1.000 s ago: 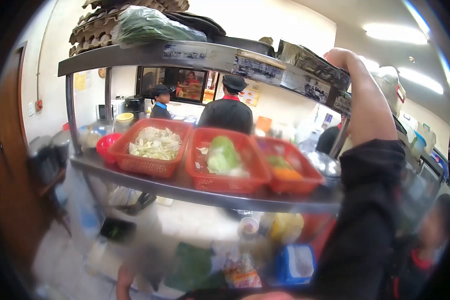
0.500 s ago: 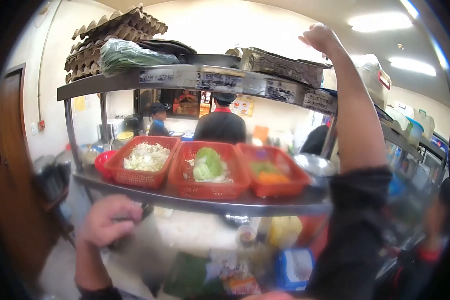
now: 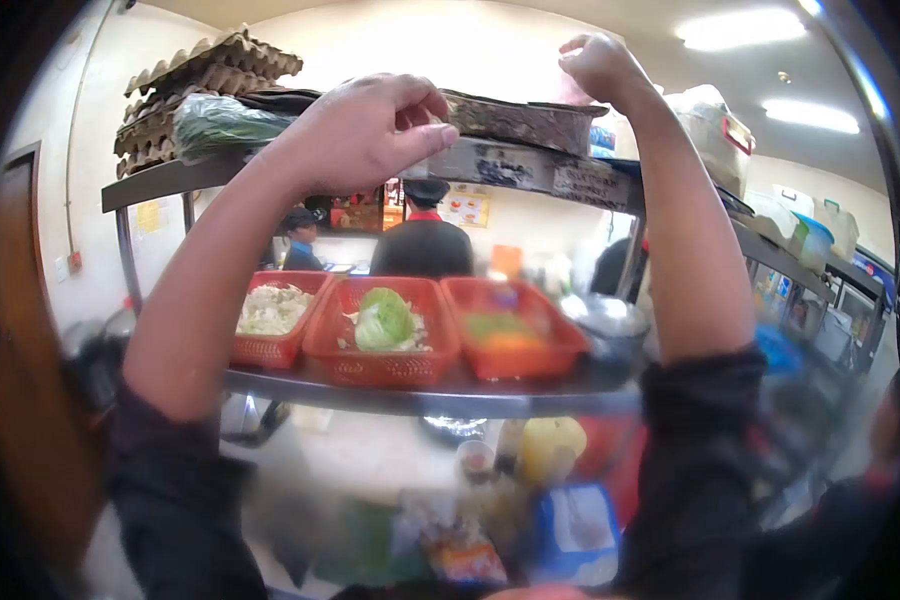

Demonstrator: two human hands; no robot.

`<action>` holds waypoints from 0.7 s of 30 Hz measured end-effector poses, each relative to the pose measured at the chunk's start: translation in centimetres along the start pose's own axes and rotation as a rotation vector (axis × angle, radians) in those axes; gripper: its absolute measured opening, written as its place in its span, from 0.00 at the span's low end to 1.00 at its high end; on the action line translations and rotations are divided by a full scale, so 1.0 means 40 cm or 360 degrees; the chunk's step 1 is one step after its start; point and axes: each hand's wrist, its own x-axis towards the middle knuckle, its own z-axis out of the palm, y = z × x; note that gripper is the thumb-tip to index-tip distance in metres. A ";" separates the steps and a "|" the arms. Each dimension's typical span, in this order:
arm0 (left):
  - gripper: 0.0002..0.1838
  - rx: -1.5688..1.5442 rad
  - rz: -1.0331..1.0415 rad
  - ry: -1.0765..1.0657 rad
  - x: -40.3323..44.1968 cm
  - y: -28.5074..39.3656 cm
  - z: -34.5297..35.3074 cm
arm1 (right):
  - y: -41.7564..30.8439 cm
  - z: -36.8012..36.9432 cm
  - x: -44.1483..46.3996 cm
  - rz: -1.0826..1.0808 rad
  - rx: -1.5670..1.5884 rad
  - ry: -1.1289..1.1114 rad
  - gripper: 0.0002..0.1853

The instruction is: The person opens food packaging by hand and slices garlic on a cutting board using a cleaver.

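Observation:
My left hand (image 3: 375,135) is raised at the front edge of the upper shelf (image 3: 515,165). Its fingers are loosely curled, the thumb stands apart, and no object shows in it. Higher and to the right, my right hand (image 3: 605,70) is closed above the same shelf. Beneath its fingers is something pinkish and see-through (image 3: 573,90), perhaps thin plastic, too unclear to name. Between my hands lies a long, dark, foil-like tray (image 3: 520,122). A clear plastic bag of greens (image 3: 225,128) is left of my left hand.
Stacked egg trays (image 3: 205,85) stand at the upper left. On the lower shelf (image 3: 420,400) are red baskets with shredded cabbage (image 3: 273,308), a cut cabbage head (image 3: 385,320) and blurred orange-green contents (image 3: 510,335). A metal bowl (image 3: 610,318) sits beside them. Two people work behind the shelf.
My left hand has risen from below the lower shelf to the upper shelf's edge. My right hand has shifted slightly left, and the pinkish thing now shows beneath it. The view has shifted slightly.

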 end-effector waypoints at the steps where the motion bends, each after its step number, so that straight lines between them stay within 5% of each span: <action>1: 0.23 0.0041 0.0023 0.0022 0.014 0.009 0.015 | 0.005 -0.005 -0.019 -0.0003 0.0271 0.0156 0.20; 5: 0.24 -0.0082 0.0042 0.0014 0.037 0.034 0.074 | 0.083 0.050 -0.009 0.0224 0.0707 0.0492 0.14; 7: 0.24 -0.0098 0.0032 0.0015 0.040 0.044 0.086 | 0.074 0.027 -0.011 0.0007 0.0305 0.0648 0.11; 9: 0.24 -0.0114 0.0010 0.0013 0.039 0.050 0.098 | 0.050 0.019 -0.043 0.0008 0.0397 0.1414 0.07; 10: 0.24 -0.0126 0.0004 0.0064 0.042 0.049 0.104 | 0.065 0.037 -0.037 -0.0059 0.0439 0.1389 0.07; 11: 0.24 -0.0138 -0.0001 0.0115 0.046 0.049 0.109 | 0.114 0.066 0.006 -0.0134 0.0432 0.0915 0.07; 13: 0.27 -0.0207 -0.0049 0.0083 0.050 0.052 0.112 | 0.108 0.064 -0.012 -0.0716 -0.0712 0.0324 0.07; 14: 0.27 -0.0243 -0.0049 0.0083 0.049 0.051 0.116 | 0.098 0.066 -0.016 -0.0717 -0.0711 0.0322 0.07; 17: 0.25 -0.0231 -0.0077 0.0080 0.029 0.059 0.113 | 0.103 0.080 0.013 0.0068 0.0014 0.0205 0.10; 19: 0.23 -0.0186 -0.0105 0.0067 0.016 0.060 0.104 | 0.095 0.037 0.018 -0.0658 -0.1078 0.0090 0.13; 21: 0.23 -0.0234 -0.0139 0.0048 0.005 0.053 0.090 | 0.066 0.024 -0.003 -0.0358 -0.0602 0.0425 0.14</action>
